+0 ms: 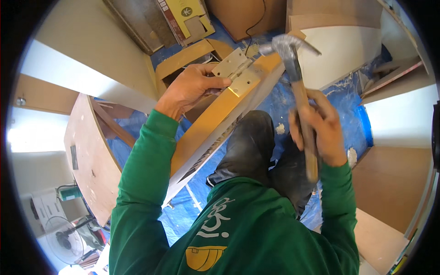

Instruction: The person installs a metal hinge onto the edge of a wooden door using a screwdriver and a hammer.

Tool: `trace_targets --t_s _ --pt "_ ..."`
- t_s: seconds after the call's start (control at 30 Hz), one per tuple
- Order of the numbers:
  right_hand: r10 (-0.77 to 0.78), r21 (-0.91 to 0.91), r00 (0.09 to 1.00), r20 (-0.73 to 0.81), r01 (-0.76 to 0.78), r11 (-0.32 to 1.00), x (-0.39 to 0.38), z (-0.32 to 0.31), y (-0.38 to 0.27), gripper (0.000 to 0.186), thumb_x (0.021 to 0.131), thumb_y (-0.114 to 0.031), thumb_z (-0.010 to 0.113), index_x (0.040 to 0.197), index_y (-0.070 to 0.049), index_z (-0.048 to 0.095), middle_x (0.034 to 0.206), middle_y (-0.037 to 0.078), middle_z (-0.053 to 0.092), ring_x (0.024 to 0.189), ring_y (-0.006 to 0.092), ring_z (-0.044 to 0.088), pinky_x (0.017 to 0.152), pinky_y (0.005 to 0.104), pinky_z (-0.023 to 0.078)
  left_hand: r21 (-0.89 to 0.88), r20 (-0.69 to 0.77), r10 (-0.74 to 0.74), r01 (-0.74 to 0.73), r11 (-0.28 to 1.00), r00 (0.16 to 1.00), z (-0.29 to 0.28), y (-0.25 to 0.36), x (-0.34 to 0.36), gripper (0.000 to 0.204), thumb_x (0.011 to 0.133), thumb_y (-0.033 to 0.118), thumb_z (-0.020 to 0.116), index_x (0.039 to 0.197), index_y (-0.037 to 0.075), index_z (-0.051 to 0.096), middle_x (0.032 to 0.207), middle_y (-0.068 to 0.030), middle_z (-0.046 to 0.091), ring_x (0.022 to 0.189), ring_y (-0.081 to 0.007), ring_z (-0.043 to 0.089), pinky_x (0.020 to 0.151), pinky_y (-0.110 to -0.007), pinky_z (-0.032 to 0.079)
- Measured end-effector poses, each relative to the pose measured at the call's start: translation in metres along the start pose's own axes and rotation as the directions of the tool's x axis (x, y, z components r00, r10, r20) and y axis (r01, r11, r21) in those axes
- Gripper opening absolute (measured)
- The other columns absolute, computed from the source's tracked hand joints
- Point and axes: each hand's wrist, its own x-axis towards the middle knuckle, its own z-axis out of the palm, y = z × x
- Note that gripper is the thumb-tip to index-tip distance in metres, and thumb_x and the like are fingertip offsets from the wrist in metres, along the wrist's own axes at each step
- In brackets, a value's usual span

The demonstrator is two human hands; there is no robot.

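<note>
Near the middle of the view we see a brass butt hinge (237, 72) lying on the narrow edge of a wooden door panel (215, 120), which stands on edge and runs from the near left up toward the far centre. Our left hand (190, 89) presses on the hinge from the left, thumb across its near leaf and fingers curled over the panel's far side, so that grip is closed on the hinge and the edge beneath it. Our right hand (321, 128) is wrapped tight around the wooden handle of a claw hammer (297, 78); the steel head is up at the far end, just right of the hinge and apart from it, slightly blurred. Both forearms wear green sleeves. Below the panel, dark trousers cover our knees (250, 146), and a blue tarpaulin (339, 91) covers the floor. White boards (343, 50) lie to the far right, a curved plywood piece (89, 160) stands at the left, and a fan (64, 240) sits in the near left corner.
</note>
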Motion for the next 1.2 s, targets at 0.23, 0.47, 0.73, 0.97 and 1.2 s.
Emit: trace_targets --t_s 0.23,0.47,0.73,0.97,1.2 --pt "0.164 -0.187 0.986 -0.023 -0.166 0.968 0.052 -0.022 -0.019 0.059 0.112 -0.025 0.058 0.165 -0.002 0.042 0.086 0.005 0.059 0.061 0.0099 0.056 0.049 0.0282 0.050 0.047 -0.046 -0.037 0.040 0.998 0.998 0.006 0.004 -0.003 0.029 0.096 0.015 0.085 0.115 -0.005 0.075 0.101 -0.0077 0.077 0.085 -0.0127 0.071 0.080 -0.027 0.059" --pt "0.311 -0.362 0.949 0.058 -0.271 0.892 0.057 -0.030 -0.039 0.059 0.112 -0.025 0.058 0.164 -0.002 0.044 0.084 0.003 0.057 0.058 0.0083 0.053 0.047 0.0272 0.047 0.075 -0.079 -0.025 0.031 0.997 0.997 0.009 0.007 -0.005 0.021 0.094 0.012 0.087 0.105 -0.003 0.078 0.095 -0.0076 0.078 0.078 -0.0116 0.069 0.073 -0.026 0.059" --pt "0.275 -0.267 0.961 0.034 -0.257 0.929 0.062 -0.034 -0.032 0.058 0.111 -0.024 0.061 0.163 -0.003 0.047 0.083 0.002 0.057 0.058 0.0084 0.053 0.044 0.0257 0.044 0.069 -0.070 -0.031 0.036 0.997 0.997 0.007 0.005 -0.004 0.022 0.094 0.011 0.087 0.108 -0.005 0.079 0.097 -0.0091 0.079 0.082 -0.0120 0.072 0.075 -0.026 0.060" --pt "-0.025 0.039 0.985 -0.172 0.032 0.999 0.085 -0.015 0.006 0.053 0.108 -0.023 0.068 0.152 0.003 0.054 0.083 0.002 0.056 0.057 0.0088 0.053 0.043 0.0263 0.045 0.086 -0.136 -0.004 0.016 0.996 0.991 0.020 0.009 -0.008 0.042 0.093 0.015 0.088 0.126 -0.005 0.072 0.094 -0.0032 0.075 0.074 -0.0086 0.065 0.066 -0.024 0.052" --pt "0.048 -0.063 0.946 -0.319 -0.071 0.995 0.074 -0.037 0.046 0.029 0.102 -0.024 0.077 0.117 -0.001 0.065 0.065 0.000 0.049 0.044 0.0099 0.049 0.040 0.0279 0.043 0.325 -0.288 -0.093 0.189 0.927 0.953 0.040 0.026 0.004 0.047 0.094 0.023 0.086 0.130 -0.002 0.071 0.102 -0.0028 0.074 0.076 -0.0090 0.064 0.064 -0.024 0.048"
